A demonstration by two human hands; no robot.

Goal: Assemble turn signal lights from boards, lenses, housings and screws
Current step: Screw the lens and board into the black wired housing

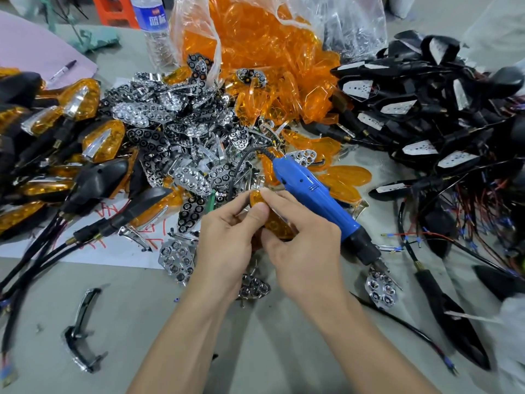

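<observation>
Both of my hands hold one orange lens above the middle of the table. My left hand pinches its upper end between thumb and fingers. My right hand curls round its lower side from the right. A blue electric screwdriver lies on the table just behind my right hand, tip pointing to the lower right. Chrome reflector plates are heaped behind my hands. Loose orange lenses spill from a clear bag. Black housings with boards and wires are piled at the right.
Finished orange-and-black lights lie at the left on a white sheet. A water bottle stands at the back. Chrome trim pieces and single reflectors lie near the front. Thin wires trail across the right side.
</observation>
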